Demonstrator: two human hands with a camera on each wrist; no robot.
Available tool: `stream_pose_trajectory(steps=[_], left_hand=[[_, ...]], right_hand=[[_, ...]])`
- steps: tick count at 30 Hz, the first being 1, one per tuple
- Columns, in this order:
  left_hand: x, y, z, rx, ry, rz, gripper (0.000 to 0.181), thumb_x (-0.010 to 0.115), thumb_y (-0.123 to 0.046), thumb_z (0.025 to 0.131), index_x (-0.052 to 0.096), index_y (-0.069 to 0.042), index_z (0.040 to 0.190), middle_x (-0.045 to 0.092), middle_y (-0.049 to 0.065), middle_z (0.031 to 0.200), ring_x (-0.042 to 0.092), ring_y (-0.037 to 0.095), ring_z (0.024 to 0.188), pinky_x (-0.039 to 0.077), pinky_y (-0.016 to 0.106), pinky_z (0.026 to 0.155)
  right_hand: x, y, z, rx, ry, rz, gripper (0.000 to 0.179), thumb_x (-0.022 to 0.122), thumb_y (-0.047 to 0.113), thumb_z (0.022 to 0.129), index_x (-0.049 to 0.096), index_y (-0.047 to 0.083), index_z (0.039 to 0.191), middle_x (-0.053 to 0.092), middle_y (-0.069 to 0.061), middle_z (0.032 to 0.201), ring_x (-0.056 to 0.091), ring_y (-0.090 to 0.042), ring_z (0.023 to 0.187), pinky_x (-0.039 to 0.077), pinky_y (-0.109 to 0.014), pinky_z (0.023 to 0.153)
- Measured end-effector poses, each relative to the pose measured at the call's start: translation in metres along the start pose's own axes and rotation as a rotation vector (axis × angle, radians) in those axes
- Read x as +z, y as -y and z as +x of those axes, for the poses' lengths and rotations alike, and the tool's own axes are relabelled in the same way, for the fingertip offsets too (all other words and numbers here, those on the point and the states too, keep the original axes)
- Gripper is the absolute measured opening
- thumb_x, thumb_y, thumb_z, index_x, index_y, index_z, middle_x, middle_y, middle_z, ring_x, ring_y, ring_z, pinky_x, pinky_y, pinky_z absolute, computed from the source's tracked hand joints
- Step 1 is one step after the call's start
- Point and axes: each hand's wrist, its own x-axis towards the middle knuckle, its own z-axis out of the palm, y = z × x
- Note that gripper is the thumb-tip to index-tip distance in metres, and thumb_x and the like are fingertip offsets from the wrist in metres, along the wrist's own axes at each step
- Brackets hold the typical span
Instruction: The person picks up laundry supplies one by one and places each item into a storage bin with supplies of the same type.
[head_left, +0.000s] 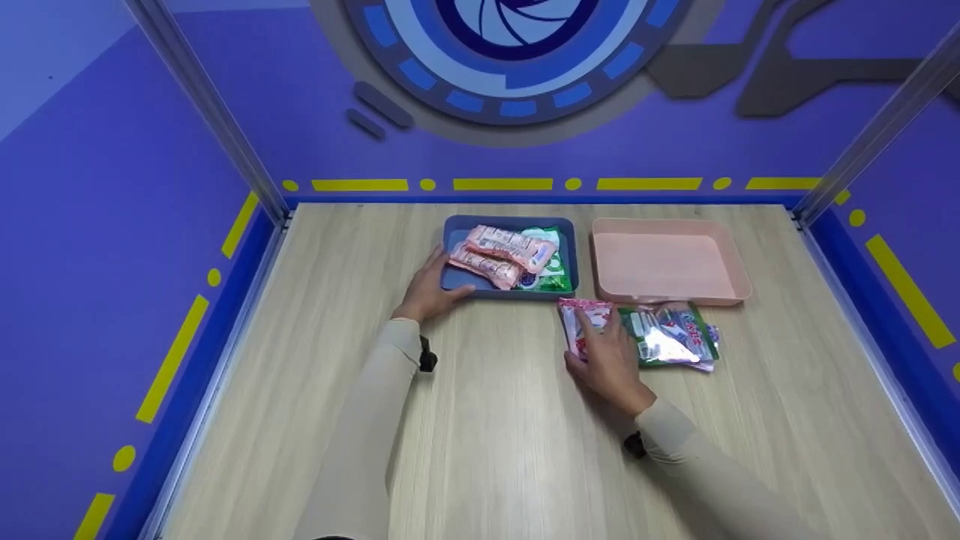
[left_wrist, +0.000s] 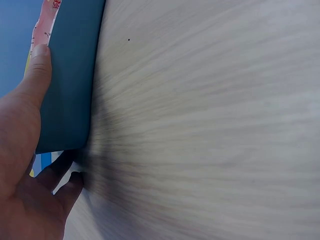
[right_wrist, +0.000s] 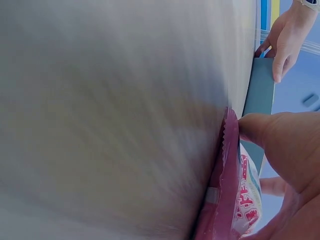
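My left hand (head_left: 431, 292) grips the near left corner of a dark blue tray (head_left: 517, 295); in the left wrist view the thumb (left_wrist: 39, 67) lies along the front wall and the other fingers bend round the side. Inside the tray, two pink packets (head_left: 510, 246) lie over green snack bags (head_left: 556, 279). My right hand (head_left: 609, 364) holds a pink-and-white snack bag (head_left: 587, 306) flat near the table, thumb at its left edge and fingers spread over it. The right wrist view shows the thumb against the crimped pink edge of this bag (right_wrist: 227, 165).
Right of the blue tray stands a bare pink tray (head_left: 667, 262). In front of it, beside my right hand, a green-edged shiny snack bag (head_left: 667, 337) overlaps a purple-edged packet (head_left: 705, 367). Purple panels (head_left: 510, 161) wall the wooden table (head_left: 502, 420) at the back and sides.
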Motion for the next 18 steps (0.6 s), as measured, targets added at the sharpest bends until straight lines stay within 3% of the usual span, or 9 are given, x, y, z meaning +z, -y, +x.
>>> stream_pose_trajectory(steps=[8, 18], left_hand=[[-0.0011, 0.0008, -0.0016, 0.022, -0.004, 0.003, 0.099, 0.074, -0.056, 0.090, 0.026, -0.009, 0.163, 0.011, 0.004, 0.173, 0.020, 0.029, 0.156, 0.022, 0.041, 0.125], [-0.0012, 0.0000, -0.0021, 0.023, -0.006, 0.003, 0.100, 0.074, -0.056, 0.089, 0.026, -0.010, 0.163, 0.012, 0.004, 0.173, 0.020, 0.030, 0.155, 0.022, 0.042, 0.125]], right_hand=[[0.0003, -0.0001, 0.0010, -0.047, -0.037, -0.067, 0.085, 0.080, 0.030, 0.089, 0.036, 0.018, 0.161, 0.035, -0.039, 0.145, 0.045, -0.057, 0.127, 0.037, -0.071, 0.106], [-0.0016, -0.0004, 0.0021, -0.052, -0.024, -0.083, 0.084, 0.079, 0.030, 0.090, 0.035, 0.019, 0.161, 0.037, -0.039, 0.142, 0.045, -0.056, 0.125, 0.038, -0.070, 0.105]])
